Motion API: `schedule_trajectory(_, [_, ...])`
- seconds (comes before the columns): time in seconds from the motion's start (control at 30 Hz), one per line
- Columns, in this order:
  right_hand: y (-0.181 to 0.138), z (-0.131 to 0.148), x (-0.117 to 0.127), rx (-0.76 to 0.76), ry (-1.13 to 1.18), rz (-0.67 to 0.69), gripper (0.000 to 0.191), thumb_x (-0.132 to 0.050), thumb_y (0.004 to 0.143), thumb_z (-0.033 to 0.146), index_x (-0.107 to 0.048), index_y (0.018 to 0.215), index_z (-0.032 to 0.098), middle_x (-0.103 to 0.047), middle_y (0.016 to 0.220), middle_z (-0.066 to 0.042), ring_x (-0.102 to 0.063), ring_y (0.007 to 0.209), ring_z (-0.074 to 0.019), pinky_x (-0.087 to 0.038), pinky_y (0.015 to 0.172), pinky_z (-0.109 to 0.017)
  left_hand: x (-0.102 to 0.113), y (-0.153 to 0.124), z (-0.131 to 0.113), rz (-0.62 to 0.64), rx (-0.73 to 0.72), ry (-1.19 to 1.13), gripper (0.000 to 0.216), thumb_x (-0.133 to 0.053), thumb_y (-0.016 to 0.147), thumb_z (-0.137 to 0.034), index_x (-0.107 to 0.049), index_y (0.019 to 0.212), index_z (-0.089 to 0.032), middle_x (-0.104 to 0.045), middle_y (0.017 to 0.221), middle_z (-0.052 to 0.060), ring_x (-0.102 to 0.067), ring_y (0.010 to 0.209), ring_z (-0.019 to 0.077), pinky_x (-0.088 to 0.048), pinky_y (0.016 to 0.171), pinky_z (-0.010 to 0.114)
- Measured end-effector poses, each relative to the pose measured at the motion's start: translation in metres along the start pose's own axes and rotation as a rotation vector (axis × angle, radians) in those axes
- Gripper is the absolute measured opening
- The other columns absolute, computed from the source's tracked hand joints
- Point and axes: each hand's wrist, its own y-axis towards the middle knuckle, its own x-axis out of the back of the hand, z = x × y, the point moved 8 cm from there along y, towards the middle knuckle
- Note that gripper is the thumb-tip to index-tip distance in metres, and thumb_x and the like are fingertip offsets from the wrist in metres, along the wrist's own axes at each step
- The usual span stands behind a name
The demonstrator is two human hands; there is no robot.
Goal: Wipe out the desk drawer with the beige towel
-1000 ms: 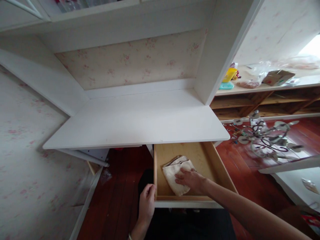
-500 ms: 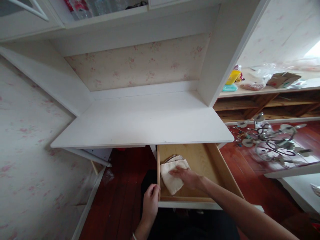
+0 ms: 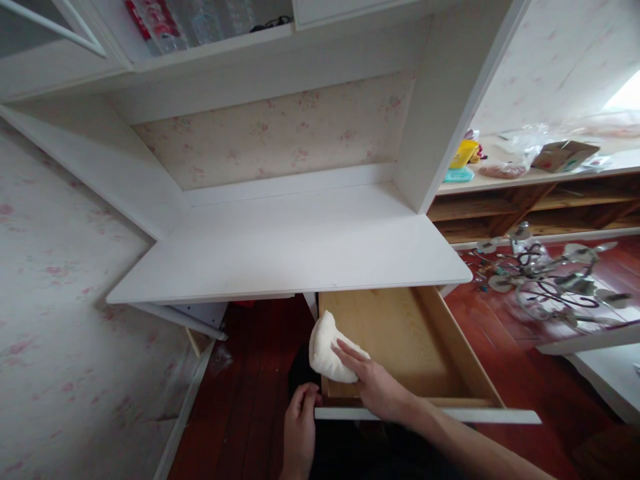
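Note:
A pale cream cloth (image 3: 333,353) is draped over the left side wall of a pulled-out wooden drawer (image 3: 400,333). My right hand (image 3: 373,380) grips the cloth, its fingers pointing left and pressed along it; the thumb is hidden. At the drawer's front left corner, my left hand (image 3: 301,417) is closed with curled fingers against the edge of the white drawer front (image 3: 490,417). Above the drawer extends the white desktop (image 3: 300,247).
A shelf (image 3: 210,50) overhead holds clear plastic bottles. On the red floor at right lies a metal chandelier (image 3: 555,277). Behind it, a low wooden shelf unit (image 3: 550,187) carries a cardboard box (image 3: 565,155), plastic bags and a yellow container (image 3: 464,153).
My right hand has moved the cloth from the drawer bottom onto the left side wall, nearer the front. My left hand stays at the front corner, slightly lower.

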Motion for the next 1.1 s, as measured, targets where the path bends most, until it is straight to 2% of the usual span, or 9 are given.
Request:
schedule_trajectory(0.1, [0.01, 0.004, -0.028, -0.085, -0.037, 0.146, 0.094, -0.042, 0.065, 0.0, -0.016, 0.153, 0.02, -0.014, 0.158, -0.011, -0.022, 0.143, -0.0232, -0.026, 0.115, -0.039, 0.0, -0.005, -0.003, -0.005, -0.014, -0.01, 0.041, -0.055, 0.078, -0.054, -0.068, 0.091, -0.017, -0.069, 0.089, 0.008, -0.062, 0.087, 0.024, -0.046, 0.082, 0.034])
schedule_trajectory(0.17, [0.022, 0.0, -0.038, -0.177, -0.047, 0.172, 0.093, -0.046, 0.068, 0.003, -0.012, 0.153, 0.016, -0.013, 0.157, -0.016, -0.025, 0.142, -0.026, -0.029, 0.113, -0.039, -0.002, -0.007, -0.004, -0.007, -0.004, -0.023, 0.041, -0.055, 0.077, -0.053, -0.067, 0.091, -0.017, -0.069, 0.092, 0.009, -0.062, 0.089, 0.0247, -0.046, 0.083, 0.034])
schedule_trajectory(0.37, [0.051, -0.023, -0.049, -0.347, -0.04, 0.048, 0.089, -0.05, 0.071, 0.007, -0.016, 0.153, 0.017, -0.008, 0.158, -0.019, -0.045, 0.131, -0.031, -0.041, 0.103, -0.038, -0.009, -0.004, -0.007, -0.007, -0.012, -0.037, 0.04, -0.053, 0.077, -0.055, -0.066, 0.086, -0.018, -0.067, 0.084, 0.007, -0.061, 0.081, 0.0227, -0.047, 0.077, 0.032])
schedule_trajectory(0.43, [0.058, -0.031, -0.05, -0.352, -0.043, 0.005, 0.087, -0.049, 0.073, 0.007, -0.016, 0.153, 0.018, -0.007, 0.159, -0.018, -0.042, 0.133, -0.0296, -0.04, 0.104, -0.036, -0.011, -0.003, -0.006, 0.007, -0.026, -0.027, 0.039, -0.052, 0.079, -0.054, -0.065, 0.085, -0.018, -0.064, 0.079, 0.005, -0.059, 0.077, 0.0208, -0.046, 0.074, 0.03])
schedule_trajectory(0.53, [0.071, -0.041, -0.04, -0.361, -0.052, -0.091, 0.081, -0.047, 0.078, 0.007, -0.018, 0.153, 0.016, -0.009, 0.159, -0.017, -0.032, 0.139, -0.0266, -0.033, 0.109, -0.034, -0.013, -0.003, -0.003, 0.03, -0.036, -0.001, 0.039, -0.049, 0.082, -0.054, -0.064, 0.085, -0.018, -0.06, 0.072, 0.002, -0.056, 0.071, 0.0181, -0.044, 0.07, 0.028])
schedule_trajectory(0.63, [0.091, -0.048, -0.019, -0.363, -0.067, -0.18, 0.078, -0.05, 0.079, 0.008, -0.024, 0.151, 0.018, -0.017, 0.158, -0.016, -0.034, 0.138, -0.0258, -0.032, 0.11, -0.035, -0.013, -0.003, 0.001, 0.043, -0.039, -0.001, 0.04, -0.047, 0.085, -0.054, -0.063, 0.088, -0.017, -0.057, 0.072, 0.001, -0.054, 0.07, 0.0169, -0.043, 0.069, 0.027])
schedule_trajectory(0.87, [0.137, -0.046, 0.026, -0.253, -0.308, -0.17, 0.091, -0.052, 0.071, 0.004, -0.015, 0.153, 0.019, -0.02, 0.157, -0.016, -0.032, 0.139, -0.0268, -0.032, 0.109, -0.037, -0.014, 0.001, 0.001, 0.018, -0.151, -0.029, 0.049, -0.044, 0.086, -0.061, -0.063, 0.083, -0.016, -0.053, 0.065, 0.0, -0.052, 0.065, 0.016, -0.042, 0.067, 0.027])
schedule_trajectory(1.0, [0.145, -0.046, 0.039, -0.204, -0.461, -0.171, 0.083, -0.052, 0.073, 0.006, -0.026, 0.15, 0.021, -0.039, 0.148, -0.011, -0.037, 0.135, -0.0252, -0.035, 0.107, -0.035, -0.016, 0.001, 0.001, -0.054, -0.164, -0.105, 0.051, -0.044, 0.086, -0.064, -0.063, 0.08, -0.017, -0.051, 0.062, -0.001, -0.05, 0.061, 0.0146, -0.041, 0.063, 0.026])
schedule_trajectory(1.1, [0.146, -0.055, 0.044, -0.226, -0.5, -0.164, 0.07, -0.05, 0.077, 0.007, -0.039, 0.143, 0.023, -0.045, 0.144, -0.009, -0.042, 0.131, -0.024, -0.038, 0.104, -0.034, -0.017, 0.001, 0.0, -0.079, -0.169, -0.121, 0.054, -0.044, 0.084, -0.067, -0.062, 0.077, -0.017, -0.05, 0.06, -0.001, -0.05, 0.059, 0.0142, -0.041, 0.062, 0.026])
